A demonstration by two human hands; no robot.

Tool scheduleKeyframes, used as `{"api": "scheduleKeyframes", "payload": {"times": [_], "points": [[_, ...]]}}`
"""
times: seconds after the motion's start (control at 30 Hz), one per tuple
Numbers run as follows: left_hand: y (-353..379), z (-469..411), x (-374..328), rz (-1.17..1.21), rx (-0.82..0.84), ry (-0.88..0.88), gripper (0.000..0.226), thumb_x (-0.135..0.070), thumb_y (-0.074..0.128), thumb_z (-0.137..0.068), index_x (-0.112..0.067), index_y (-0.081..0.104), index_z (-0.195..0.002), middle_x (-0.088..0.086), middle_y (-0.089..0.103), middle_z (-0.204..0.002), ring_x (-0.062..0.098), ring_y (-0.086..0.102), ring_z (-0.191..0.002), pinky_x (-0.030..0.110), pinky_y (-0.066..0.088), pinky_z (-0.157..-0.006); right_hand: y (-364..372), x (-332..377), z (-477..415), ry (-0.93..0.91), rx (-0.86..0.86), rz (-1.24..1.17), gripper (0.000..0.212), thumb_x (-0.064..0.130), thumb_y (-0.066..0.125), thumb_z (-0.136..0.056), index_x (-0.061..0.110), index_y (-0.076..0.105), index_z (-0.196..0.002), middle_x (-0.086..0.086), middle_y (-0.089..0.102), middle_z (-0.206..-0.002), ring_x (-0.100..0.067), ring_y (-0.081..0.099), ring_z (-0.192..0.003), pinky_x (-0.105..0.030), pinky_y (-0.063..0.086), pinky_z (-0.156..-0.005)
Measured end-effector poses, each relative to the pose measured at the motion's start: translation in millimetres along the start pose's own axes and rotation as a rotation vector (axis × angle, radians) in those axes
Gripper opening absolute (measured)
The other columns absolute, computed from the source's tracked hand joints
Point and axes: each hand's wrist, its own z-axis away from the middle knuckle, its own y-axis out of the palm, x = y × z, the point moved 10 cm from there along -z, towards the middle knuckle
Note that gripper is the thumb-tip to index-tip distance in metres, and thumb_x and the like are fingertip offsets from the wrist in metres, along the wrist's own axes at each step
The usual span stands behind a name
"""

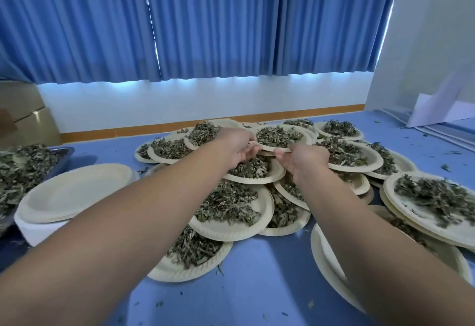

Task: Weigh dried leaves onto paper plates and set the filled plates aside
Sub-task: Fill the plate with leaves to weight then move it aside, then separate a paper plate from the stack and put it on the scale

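From the head view, both arms are reaching out over a blue table (257, 274). The left hand (237, 147) and right hand (304, 157) are pinching the near rim of a paper plate (307, 135) heaped with dried leaves (279, 135), held above overlapping filled plates (231, 210). A stack of bare plates (74, 192) is sitting at left, just beside a tray (65, 156) piled with loose leaves.
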Motion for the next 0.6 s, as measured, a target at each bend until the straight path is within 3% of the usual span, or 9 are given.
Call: {"api": "scheduleKeyframes", "payload": {"times": [0.1, 0.23, 0.3, 0.4, 0.5, 0.6], "points": [[-0.9, 0.6, 1.2, 0.068, -0.009, 0.037, 0.025, 0.003, 0.056, -0.097, 0.005, 0.058, -0.122, 0.026, 0.064, -0.114, 0.019, 0.066, -0.069, 0.02, 0.056, -0.049, 6.5, 1.6, -0.3, -0.02, 0.072, -0.005, 0.042, -0.004, 0.055, -0.098, -0.002, 0.046, -0.139, -0.022, 0.065, -0.12, -0.023, 0.069, -0.074, -0.023, 0.057, -0.054], [-7.2, 6.3, -0.8, 0.055, -0.006, 0.072, 0.028, 0.004, 0.057, -0.096, 0.005, 0.057, -0.124, 0.023, 0.065, -0.115, 0.017, 0.065, -0.064, 0.022, 0.057, -0.053, 0.5, -8.5, 6.9, 0.038, -0.032, 0.082, 0.027, -0.004, 0.06, -0.097, -0.007, 0.055, -0.123, -0.014, 0.073, -0.073, -0.021, 0.072, -0.059, -0.034, 0.065, -0.063], [-13.1, 11.6, -1.4, 0.038, 0.004, 0.079, 0.026, 0.005, 0.057, -0.095, 0.006, 0.057, -0.122, 0.025, 0.066, -0.113, 0.019, 0.065, -0.067, 0.023, 0.056, -0.054, 8.5, -8.9, 16.6, 0.023, -0.004, 0.151, 0.019, -0.002, 0.062, -0.096, -0.007, 0.058, -0.114, -0.011, 0.071, -0.067, -0.017, 0.065, -0.047, -0.029, 0.062, -0.055], [-26.1, 23.0, -3.6, -0.026, 0.012, 0.101, 0.019, 0.004, 0.06, -0.094, 0.008, 0.062, -0.113, 0.023, 0.072, -0.098, 0.019, 0.066, -0.071, 0.023, 0.054, -0.055, 27.7, -7.3, 36.2, -0.035, 0.05, 0.27, 0.007, 0.002, 0.065, -0.095, -0.004, 0.064, -0.092, -0.007, 0.069, -0.06, -0.013, 0.055, -0.037, -0.025, 0.053, -0.05], [-44.7, 42.0, -11.4, -0.124, 0.016, 0.175, 0.011, 0.0, 0.06, -0.093, 0.004, 0.069, -0.098, 0.013, 0.07, -0.068, 0.015, 0.062, -0.054, 0.024, 0.045, -0.049, 62.6, 0.5, 65.2, -0.171, 0.136, 0.365, 0.012, 0.003, 0.068, -0.093, -0.001, 0.066, -0.081, -0.008, 0.065, -0.055, -0.015, 0.05, -0.035, -0.025, 0.046, -0.042], [-79.9, 63.7, -20.5, -0.191, -0.016, 0.277, 0.011, 0.001, 0.061, -0.089, -0.001, 0.068, -0.08, 0.012, 0.062, -0.061, 0.023, 0.057, -0.058, 0.03, 0.049, -0.06, 103.0, -0.2, 97.8, -0.304, 0.212, 0.412, 0.019, -0.001, 0.065, -0.09, 0.003, 0.061, -0.072, -0.014, 0.064, -0.056, -0.021, 0.053, -0.035, -0.028, 0.047, -0.041]]}}
